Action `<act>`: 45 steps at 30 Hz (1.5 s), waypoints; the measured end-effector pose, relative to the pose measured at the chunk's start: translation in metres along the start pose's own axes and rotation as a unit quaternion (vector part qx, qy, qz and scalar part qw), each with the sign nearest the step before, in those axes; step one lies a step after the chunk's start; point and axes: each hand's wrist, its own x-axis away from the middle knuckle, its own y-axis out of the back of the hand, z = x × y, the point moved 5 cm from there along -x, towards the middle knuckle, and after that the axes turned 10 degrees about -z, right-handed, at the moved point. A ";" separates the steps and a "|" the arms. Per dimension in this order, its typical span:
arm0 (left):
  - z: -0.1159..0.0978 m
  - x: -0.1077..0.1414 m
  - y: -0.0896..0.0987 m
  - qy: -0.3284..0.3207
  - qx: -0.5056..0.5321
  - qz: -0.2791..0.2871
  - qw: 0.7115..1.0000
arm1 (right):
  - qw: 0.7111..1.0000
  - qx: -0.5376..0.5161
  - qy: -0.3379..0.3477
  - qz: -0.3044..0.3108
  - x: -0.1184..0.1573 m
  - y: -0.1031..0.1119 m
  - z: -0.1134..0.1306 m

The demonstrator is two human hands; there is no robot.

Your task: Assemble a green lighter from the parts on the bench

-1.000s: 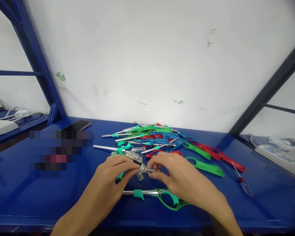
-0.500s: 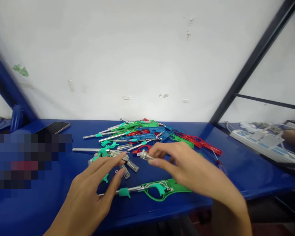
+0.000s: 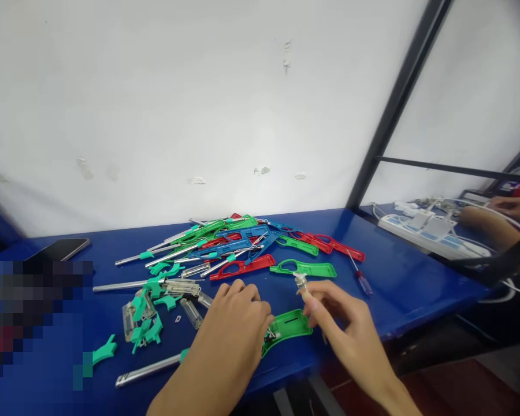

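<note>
My left hand (image 3: 238,318) lies over an opened green gas lighter (image 3: 292,325), fingers curled down round its trigger part. The lighter's long metal barrel (image 3: 149,370) sticks out to the left, while its hollow handle shows to the right. Trigger and fingertips are hidden beneath the hand. Between thumb and fingers, my right hand (image 3: 338,323) pinches a small lighter fuel tank (image 3: 301,282) upright, its metal valve uppermost. It is just above and beside the green handle. Clear fuel tanks (image 3: 191,314) and teal triggers (image 3: 147,332) are scattered to the left.
Behind my hands lies a heap of green, blue and red lighter halves (image 3: 242,238) with metal barrels. A screwdriver (image 3: 364,283) rests at the right. A phone (image 3: 60,251) lies far left. Past the dark frame post are a power strip (image 3: 433,234) and another person's hand (image 3: 515,208).
My view has turned right. My left hand has moved from the loose parts onto the green lighter. My right hand has lowered toward the handle, turning the fuel tank upright.
</note>
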 end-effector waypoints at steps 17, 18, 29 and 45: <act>-0.018 -0.007 -0.011 -0.056 -0.064 -0.040 0.996 | 0.996 0.085 -0.005 -0.010 0.004 -0.011 -0.007; -0.017 -0.004 -0.011 -0.057 -0.067 -0.046 0.995 | 0.996 0.086 -0.005 -0.011 0.004 -0.011 -0.007; -0.022 0.010 -0.015 -0.094 -0.109 -0.072 0.987 | 0.995 0.100 -0.005 -0.032 0.005 -0.012 -0.003; -0.001 0.026 -0.013 -0.028 0.044 -0.230 0.972 | 0.994 0.029 -0.073 0.073 0.000 -0.005 -0.007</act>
